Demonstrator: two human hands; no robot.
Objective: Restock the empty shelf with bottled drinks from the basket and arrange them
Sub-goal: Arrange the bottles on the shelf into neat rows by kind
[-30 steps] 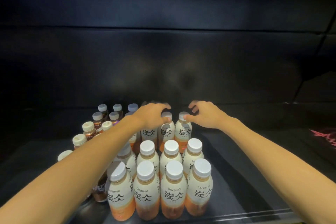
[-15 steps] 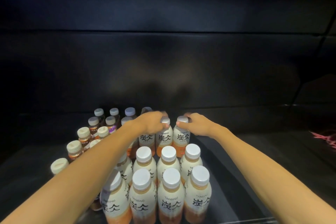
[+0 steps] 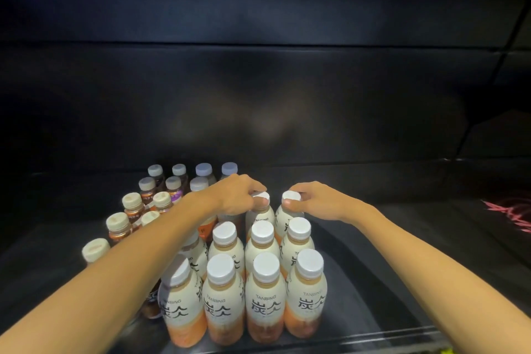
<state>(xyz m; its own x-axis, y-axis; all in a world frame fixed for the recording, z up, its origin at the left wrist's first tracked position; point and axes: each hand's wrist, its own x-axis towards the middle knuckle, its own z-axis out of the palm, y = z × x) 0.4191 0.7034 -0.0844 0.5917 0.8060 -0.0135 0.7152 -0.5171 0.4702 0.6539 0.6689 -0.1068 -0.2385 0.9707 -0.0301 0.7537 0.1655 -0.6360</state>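
Observation:
Several white-labelled orange drink bottles (image 3: 265,300) with white caps stand in rows on the dark shelf (image 3: 373,282). My left hand (image 3: 235,195) grips the cap of a back-row bottle (image 3: 260,214). Just right of it, my right hand (image 3: 314,201) pinches the cap of the neighbouring back-row bottle (image 3: 290,215). Both bottles stand upright, touching the row in front. The basket is not in view.
Several smaller brown and purple bottles (image 3: 130,207) with beige and pale caps stand in rows on the shelf's left part. The shelf's black back wall (image 3: 287,95) rises behind. The shelf's front lip (image 3: 373,338) runs along the bottom. Something pink (image 3: 511,211) lies at far right.
Both hands have drawn back toward me from behind the back row and closed on the caps of two back-row bottles. The view has shifted slightly closer.

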